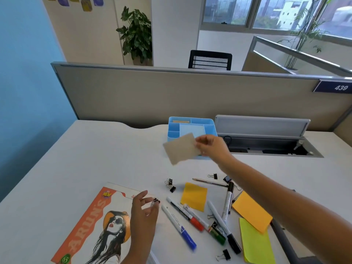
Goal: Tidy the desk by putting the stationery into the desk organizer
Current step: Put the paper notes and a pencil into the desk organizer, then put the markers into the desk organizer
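Right hand [210, 147] reaching out over the desk [95, 159], thumb and fingers pinching the right edge of a grey-brown card [181, 148], held tilted in the air just in front of the blue desk organizer [191, 121]. Card overlapping the organizer's front wall in view; touching it or not, cannot tell. Pale blue sheet lying in the organizer's large compartment, something tan in the back one.

Left hand [144, 210] hovering over the magazine [95, 223], fingers loosely curled, tips pinching a small black binder clip [156, 200].

Scattered on the desk between the arms: blue marker [179, 226], red marker [185, 213], green marker [204, 223], two black-capped markers, a pencil [209, 182], yellow sticky pad [194, 196], orange pad [252, 211], lime pad [256, 242], several binder clips.

Legible: "ARUN'S" and "ALL NEW" on the magazine cover, "65" in a green badge at its corner; "439" on the blue partition plate [336, 86]. Marker print too small to read.
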### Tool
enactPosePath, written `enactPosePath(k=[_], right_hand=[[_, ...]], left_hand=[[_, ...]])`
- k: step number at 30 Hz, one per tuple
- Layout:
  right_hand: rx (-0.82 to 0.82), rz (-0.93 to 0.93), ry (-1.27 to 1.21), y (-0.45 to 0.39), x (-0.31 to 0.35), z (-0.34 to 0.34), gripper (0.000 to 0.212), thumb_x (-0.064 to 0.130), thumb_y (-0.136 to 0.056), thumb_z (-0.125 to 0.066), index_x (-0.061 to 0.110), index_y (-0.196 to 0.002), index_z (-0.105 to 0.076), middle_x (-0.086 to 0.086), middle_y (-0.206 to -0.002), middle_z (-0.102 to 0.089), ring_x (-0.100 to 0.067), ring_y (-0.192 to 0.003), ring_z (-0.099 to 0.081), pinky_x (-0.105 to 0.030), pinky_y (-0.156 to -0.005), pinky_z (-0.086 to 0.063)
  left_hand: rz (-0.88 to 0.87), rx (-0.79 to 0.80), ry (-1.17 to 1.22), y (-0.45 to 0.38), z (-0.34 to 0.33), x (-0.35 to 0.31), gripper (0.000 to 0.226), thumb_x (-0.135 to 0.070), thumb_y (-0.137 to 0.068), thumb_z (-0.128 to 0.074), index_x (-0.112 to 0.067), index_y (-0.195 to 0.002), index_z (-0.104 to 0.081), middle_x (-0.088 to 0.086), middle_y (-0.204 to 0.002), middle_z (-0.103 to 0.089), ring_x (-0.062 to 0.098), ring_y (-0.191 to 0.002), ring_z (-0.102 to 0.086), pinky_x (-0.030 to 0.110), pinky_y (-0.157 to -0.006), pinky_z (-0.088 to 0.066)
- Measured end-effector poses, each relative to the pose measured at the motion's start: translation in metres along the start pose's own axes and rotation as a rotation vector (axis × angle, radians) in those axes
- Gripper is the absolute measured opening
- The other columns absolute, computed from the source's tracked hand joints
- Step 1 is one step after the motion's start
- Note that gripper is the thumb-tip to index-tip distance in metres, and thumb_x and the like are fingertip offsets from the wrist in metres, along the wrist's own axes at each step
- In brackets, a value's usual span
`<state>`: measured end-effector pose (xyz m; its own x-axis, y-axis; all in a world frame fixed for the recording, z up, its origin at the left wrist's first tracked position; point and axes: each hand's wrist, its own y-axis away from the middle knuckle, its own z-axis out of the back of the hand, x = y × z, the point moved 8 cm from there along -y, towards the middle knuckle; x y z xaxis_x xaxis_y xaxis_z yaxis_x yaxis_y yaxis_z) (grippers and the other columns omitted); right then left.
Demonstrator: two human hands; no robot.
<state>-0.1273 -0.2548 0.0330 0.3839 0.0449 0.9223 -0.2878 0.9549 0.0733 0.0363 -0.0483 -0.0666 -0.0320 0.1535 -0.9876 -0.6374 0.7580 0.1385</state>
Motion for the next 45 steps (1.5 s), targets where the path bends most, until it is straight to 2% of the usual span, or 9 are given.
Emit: enactPosePath(k=[5,10,17,20,22,24,28,35,45], right_hand=[[-0.288,0.244,0.323,-0.067,0.050,0.032,0.010,0.013,-0.087,-0.059,0.013,-0.095,-0.067,-0.005,-0.093,-0.069,-0.016,-0.079,-0.059,-0.026,-0.067,-0.048],[-0.336,0.371,0.581,-0.114,0.075,0.020,0.019,0.012,-0.091,-0.049,0.010,-0.103,-0.063,-0.008,-0.105,-0.068,-0.021,-0.087,-0.061,-0.023,-0.063,-0.045],[-0.306,0.439,0.800,-0.154,0.073,-0.011,0.026,0.010,-0.095,-0.042,0.013,-0.110,-0.063,-0.009,-0.107,-0.067,-0.023,-0.087,-0.062,-0.031,-0.074,-0.051],[-0.260,0.410,0.876,-0.164,0.061,-0.021,0.024,0.010,-0.095,-0.043,0.013,-0.111,-0.061,-0.009,-0.108,-0.066,-0.024,-0.088,-0.061,-0.030,-0.073,-0.049],[-0.226,0.367,0.894,-0.170,0.052,-0.026,0.025,0.009,-0.095,-0.043,0.014,-0.111,-0.061,-0.010,-0.109,-0.065,-0.024,-0.088,-0.060,-0.028,-0.070,-0.046],[-0.200,0.312,0.872,-0.174,0.044,-0.027,0.026,0.010,-0.094,-0.045,0.016,-0.116,-0.059,-0.009,-0.113,-0.065,-0.024,-0.091,-0.061,-0.028,-0.072,-0.045],[-0.187,0.262,0.762,-0.170,0.039,-0.022,0.034,0.016,-0.092,-0.055,0.018,-0.126,-0.051,-0.008,-0.123,-0.061,-0.023,-0.101,-0.061,-0.029,-0.082,-0.048],[-0.089,0.283,0.632,-0.107,0.018,-0.014,0.032,0.016,-0.089,-0.059,0.016,-0.121,-0.055,-0.003,-0.123,-0.060,-0.020,-0.112,-0.055,-0.031,-0.093,-0.044],[-0.004,0.049,0.560,0.034,-0.084,0.033,0.033,0.015,-0.087,-0.061,0.020,-0.120,-0.056,-0.003,-0.125,-0.057,-0.015,-0.114,-0.052,-0.021,-0.090,-0.036]], left_hand=[[-0.007,0.044,-0.049,-0.012,0.000,0.018,0.029,0.003,-0.083,-0.058,-0.026,-0.088,-0.056,0.004,-0.096,-0.058,0.026,-0.075,-0.061,0.036,-0.074,-0.047],[0.002,0.055,-0.122,-0.022,-0.004,0.038,0.033,0.008,-0.082,-0.056,-0.024,-0.078,-0.061,0.015,-0.101,-0.057,0.031,-0.068,-0.061,0.039,-0.077,-0.047],[-0.026,0.013,-0.155,-0.042,0.004,0.063,0.058,0.010,-0.075,-0.062,-0.048,-0.073,-0.065,0.018,-0.082,-0.061,0.008,-0.046,-0.055,0.012,-0.047,-0.044],[-0.013,0.007,-0.116,-0.046,0.003,0.069,0.043,0.012,-0.075,-0.061,-0.030,-0.077,-0.068,0.025,-0.074,-0.060,0.016,-0.041,-0.049,0.013,-0.042,-0.040],[-0.002,0.017,-0.108,-0.047,0.000,0.070,0.036,0.014,-0.076,-0.059,-0.019,-0.063,-0.068,0.021,-0.065,-0.056,0.019,-0.041,-0.046,0.013,-0.041,-0.039],[0.000,0.055,-0.098,-0.047,-0.003,0.069,0.035,0.014,-0.077,-0.058,-0.019,-0.068,-0.065,0.019,-0.057,-0.049,0.014,-0.039,-0.041,0.012,-0.041,-0.037],[0.025,0.077,-0.132,-0.046,-0.002,0.069,0.029,0.010,-0.078,-0.059,-0.018,-0.074,-0.065,0.035,-0.071,-0.055,0.023,-0.049,-0.048,0.014,-0.047,-0.042],[0.041,0.130,-0.216,-0.019,-0.012,0.055,0.035,0.008,-0.080,-0.058,-0.027,-0.077,-0.061,-0.002,-0.098,-0.050,0.022,-0.073,-0.064,0.029,-0.078,-0.047],[0.046,0.255,-0.293,0.021,-0.021,0.040,0.025,-0.002,-0.086,-0.056,-0.027,-0.083,-0.060,-0.006,-0.098,-0.048,0.014,-0.080,-0.059,0.031,-0.074,-0.050]])
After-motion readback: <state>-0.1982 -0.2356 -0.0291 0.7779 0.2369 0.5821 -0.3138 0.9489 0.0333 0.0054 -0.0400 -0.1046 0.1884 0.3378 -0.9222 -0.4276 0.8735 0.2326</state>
